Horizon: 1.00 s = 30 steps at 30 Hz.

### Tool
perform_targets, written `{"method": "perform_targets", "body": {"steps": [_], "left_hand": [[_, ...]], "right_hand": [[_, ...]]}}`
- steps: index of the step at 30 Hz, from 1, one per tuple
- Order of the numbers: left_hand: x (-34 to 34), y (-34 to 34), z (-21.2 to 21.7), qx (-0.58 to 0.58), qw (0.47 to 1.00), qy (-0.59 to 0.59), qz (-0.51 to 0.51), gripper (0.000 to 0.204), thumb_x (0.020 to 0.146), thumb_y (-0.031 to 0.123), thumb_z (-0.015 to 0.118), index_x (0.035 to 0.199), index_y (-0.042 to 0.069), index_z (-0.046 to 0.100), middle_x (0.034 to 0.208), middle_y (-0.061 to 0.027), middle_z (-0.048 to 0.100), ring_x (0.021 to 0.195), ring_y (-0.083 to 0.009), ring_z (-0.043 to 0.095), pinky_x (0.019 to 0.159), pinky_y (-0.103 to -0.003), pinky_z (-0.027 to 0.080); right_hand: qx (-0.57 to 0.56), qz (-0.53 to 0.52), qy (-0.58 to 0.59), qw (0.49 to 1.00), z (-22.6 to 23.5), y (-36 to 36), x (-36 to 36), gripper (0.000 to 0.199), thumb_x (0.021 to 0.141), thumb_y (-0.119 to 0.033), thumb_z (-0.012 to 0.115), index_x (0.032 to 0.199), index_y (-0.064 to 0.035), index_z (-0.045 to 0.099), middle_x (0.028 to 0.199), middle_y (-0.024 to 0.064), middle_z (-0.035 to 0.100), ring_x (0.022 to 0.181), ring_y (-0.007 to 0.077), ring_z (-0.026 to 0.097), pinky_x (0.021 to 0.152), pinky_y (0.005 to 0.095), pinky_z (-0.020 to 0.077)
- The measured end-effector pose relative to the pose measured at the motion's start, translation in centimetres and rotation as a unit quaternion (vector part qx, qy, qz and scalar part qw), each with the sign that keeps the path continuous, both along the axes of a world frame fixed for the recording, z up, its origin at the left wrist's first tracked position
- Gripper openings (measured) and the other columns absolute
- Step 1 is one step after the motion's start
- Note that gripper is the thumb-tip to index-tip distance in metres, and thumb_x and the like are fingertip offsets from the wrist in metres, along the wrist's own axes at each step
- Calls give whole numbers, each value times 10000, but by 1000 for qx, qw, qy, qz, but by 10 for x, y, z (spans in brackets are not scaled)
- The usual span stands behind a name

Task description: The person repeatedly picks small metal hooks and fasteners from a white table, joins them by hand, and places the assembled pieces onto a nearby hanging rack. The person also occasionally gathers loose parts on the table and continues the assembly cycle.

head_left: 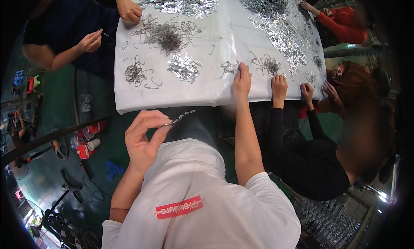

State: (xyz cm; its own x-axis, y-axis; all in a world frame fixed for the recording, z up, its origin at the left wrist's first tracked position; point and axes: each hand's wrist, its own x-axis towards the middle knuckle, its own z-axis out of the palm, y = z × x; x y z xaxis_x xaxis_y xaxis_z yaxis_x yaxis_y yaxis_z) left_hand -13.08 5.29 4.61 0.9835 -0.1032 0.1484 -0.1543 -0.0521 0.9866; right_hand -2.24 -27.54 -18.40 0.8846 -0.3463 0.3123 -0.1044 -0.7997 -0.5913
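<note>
Just off the table's near edge, my left hand (144,135) is raised with thumb and fingers pinched together. A short chain of small shiny metal links (184,116) sticks out of that pinch to the right. My right hand (243,82) rests at the near part of the white-covered table (172,98), its fingers drawn together. Its fingertips touch a small loose group of bent wire hooks (227,68); whether one is gripped is hidden. Left of it lie a heap of flat silvery metal pieces (184,69) and a tangle of wire hooks (135,74).
Larger heaps of wire hooks (170,40), flat metal pieces (181,2) and shiny clips (286,42) cover the table farther off. Co-workers sit close: a person in dark clothing (82,42) at left, a black sleeve (280,124) beside my right arm, a red sleeve (343,27) at far right.
</note>
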Motion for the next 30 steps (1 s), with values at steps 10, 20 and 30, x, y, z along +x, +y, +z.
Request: {"method": "perform_targets", "body": {"steps": [10,20,30], "left_hand": [[3,0,0,0,1000,-20,10,158,782,-83,656,919,-6,673,960,-109,629,851,-164,606,752,-258,478],[1,2,-3,1,999,-22,24,162,785,-91,661,924,-10,677,940,-107,634,803,-151,609,697,-251,492],[-1,-3,-33,45,998,-34,10,208,770,-97,663,949,4,699,904,-76,655,735,-117,591,651,-230,477]], "right_hand": [[-79,0,51,996,-1,-14,-11,339,940,-115,496,1273,-126,559,1370,83,507,1333,298,391,1103,496,271],[-64,-137,178,972,40,-10,15,169,848,-224,635,912,-82,700,991,87,637,976,279,588,827,455,421],[237,-61,175,954,43,-2,14,215,840,-204,640,857,10,643,746,107,635,668,199,592,606,335,480]]}}
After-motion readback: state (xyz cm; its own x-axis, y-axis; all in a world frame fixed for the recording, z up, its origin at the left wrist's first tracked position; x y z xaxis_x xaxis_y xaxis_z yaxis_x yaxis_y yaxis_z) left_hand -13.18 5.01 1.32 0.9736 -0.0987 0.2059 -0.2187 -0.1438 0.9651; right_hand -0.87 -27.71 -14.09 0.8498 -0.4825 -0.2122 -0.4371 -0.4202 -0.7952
